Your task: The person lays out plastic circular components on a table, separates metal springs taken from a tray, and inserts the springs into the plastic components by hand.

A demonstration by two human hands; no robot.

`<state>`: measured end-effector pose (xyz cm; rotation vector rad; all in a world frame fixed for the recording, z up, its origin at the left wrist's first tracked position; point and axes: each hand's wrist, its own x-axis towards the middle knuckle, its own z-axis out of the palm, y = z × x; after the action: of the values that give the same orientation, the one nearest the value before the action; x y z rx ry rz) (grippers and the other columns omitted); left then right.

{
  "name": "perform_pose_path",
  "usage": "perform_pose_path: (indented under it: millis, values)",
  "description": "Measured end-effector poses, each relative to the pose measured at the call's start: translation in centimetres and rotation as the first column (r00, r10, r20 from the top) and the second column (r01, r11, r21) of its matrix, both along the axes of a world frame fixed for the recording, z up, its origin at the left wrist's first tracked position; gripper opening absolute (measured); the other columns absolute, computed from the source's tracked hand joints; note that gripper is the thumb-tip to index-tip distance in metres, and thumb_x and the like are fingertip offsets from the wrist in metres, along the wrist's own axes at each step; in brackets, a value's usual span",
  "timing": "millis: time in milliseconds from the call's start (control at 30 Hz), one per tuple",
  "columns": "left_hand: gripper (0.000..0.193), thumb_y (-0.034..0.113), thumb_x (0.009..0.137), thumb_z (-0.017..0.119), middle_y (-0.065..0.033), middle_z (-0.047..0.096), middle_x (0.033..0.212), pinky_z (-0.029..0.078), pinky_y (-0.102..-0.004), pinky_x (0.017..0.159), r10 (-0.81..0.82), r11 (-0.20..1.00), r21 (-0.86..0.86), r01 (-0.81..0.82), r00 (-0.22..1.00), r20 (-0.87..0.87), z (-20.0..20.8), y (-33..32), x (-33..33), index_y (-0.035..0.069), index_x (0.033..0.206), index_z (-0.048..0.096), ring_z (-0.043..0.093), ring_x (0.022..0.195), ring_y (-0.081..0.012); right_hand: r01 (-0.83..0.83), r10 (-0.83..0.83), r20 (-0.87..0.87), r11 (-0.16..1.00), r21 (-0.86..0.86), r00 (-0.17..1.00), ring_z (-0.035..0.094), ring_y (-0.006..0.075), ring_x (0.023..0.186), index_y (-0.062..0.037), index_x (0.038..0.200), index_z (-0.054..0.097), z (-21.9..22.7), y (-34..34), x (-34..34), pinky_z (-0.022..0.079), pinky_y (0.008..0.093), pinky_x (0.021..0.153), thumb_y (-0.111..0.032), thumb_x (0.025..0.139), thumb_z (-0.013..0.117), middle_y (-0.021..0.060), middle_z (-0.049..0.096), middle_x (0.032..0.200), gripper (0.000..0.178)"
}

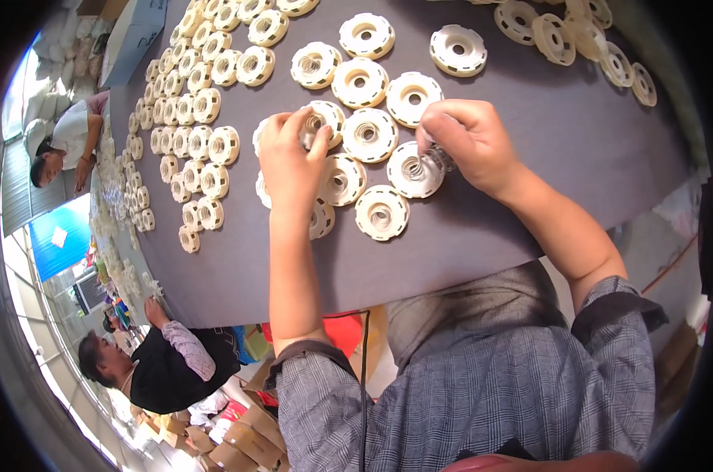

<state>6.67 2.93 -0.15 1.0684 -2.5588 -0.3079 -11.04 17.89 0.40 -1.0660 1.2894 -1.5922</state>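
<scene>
My left hand [289, 161] reaches over a cream plastic ring-shaped disc [333, 118], thumb and fingers around a metal coil spring at its centre. My right hand [474, 145] is closed in a pinch over another cream disc [403, 185]. A coil spring [414, 167] stands in that disc's middle, just under the fingertips, and more spring coils [447, 157] show beneath the curled fingers. Nearby, a disc [381, 212] and another disc [315, 64] have springs in them. The centre of one disc [415, 99] shows a bare hole.
Many similar discs [207, 104] stand in rows on the left of the grey table [466, 244]. Stacked and leaning discs [557, 38] lie at the far right. Two people sit along the left side, one person in a black vest [179, 366]. Cardboard boxes [250, 436] stand at lower left.
</scene>
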Motion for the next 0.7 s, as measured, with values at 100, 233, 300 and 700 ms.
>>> perform_pose_path:
  millis: [100,233,300,700]
  values:
    - [0.035,0.01,0.067,0.072,-0.007,0.057,0.09,0.044,-0.029,0.07,-0.009,0.973,0.219,0.077,0.956,-0.295,1.7,2.6,-1.8,0.005,0.1,0.061,0.054,0.082,-0.0178,-0.182,0.156,0.278,0.981,0.068,0.948,0.046,0.004,0.054,-0.0002,0.067,0.062,-0.6,-0.3,-0.6,0.037,0.0222,0.05,-0.041,0.09,0.051,-0.0011,0.054,0.058,0.047]
    - [0.038,0.009,0.066,0.073,-0.0082,0.056,0.091,0.044,-0.0276,0.07,-0.379,0.799,0.279,0.533,0.806,-0.456,4.0,5.3,-3.2,0.004,0.102,0.061,0.054,0.081,-0.0188,-0.267,0.245,0.31,0.963,0.029,0.919,0.048,0.0028,0.063,0.002,0.077,0.064,-0.6,-0.5,0.5,0.04,0.02,0.057,-0.045,0.09,0.048,-0.0025,0.055,0.064,0.051]
    - [0.035,0.008,0.066,0.072,-0.0085,0.055,0.089,0.044,-0.0289,0.069,-0.363,0.797,0.302,0.523,0.815,-0.453,4.0,5.6,-3.3,0.004,0.099,0.06,0.054,0.08,-0.02,-0.259,0.246,0.292,0.966,0.007,0.924,0.049,0.0034,0.068,0.0031,0.084,0.064,-0.4,-0.3,0.6,0.041,0.0201,0.061,-0.044,0.09,0.048,-0.002,0.057,0.069,0.05]
    - [0.021,0.02,0.084,0.051,-0.0123,0.048,0.07,0.036,-0.0323,0.057,-0.149,0.853,0.402,0.332,0.895,-0.421,2.3,6.8,-3.4,0.001,0.076,0.047,0.046,0.064,-0.0252,-0.041,0.052,0.112,0.995,-0.091,0.992,0.05,0.0133,0.049,-0.0004,0.075,0.061,-1.7,-0.7,2.2,0.041,0.0305,0.046,-0.043,0.086,0.053,0.0004,0.051,0.055,0.045]
